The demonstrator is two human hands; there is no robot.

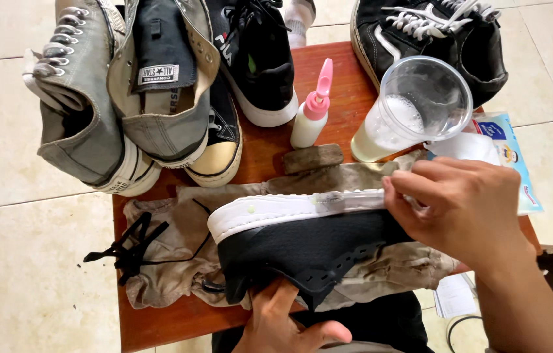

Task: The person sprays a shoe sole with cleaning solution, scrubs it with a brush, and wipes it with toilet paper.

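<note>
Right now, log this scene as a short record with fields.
left hand: grips the lower edge of the black shoe, steadying it on its side
right hand: pressed at the shoe's white sole, holding a small tool mostly hidden by the fingers
under the shoe: dirty cloth on a wooden table
beside the cloth: loose black lace
behind: plastic cup of soapy liquid, pink-capped bottle, brown block
back row: grey high-top sneakers, more black shoes
</note>
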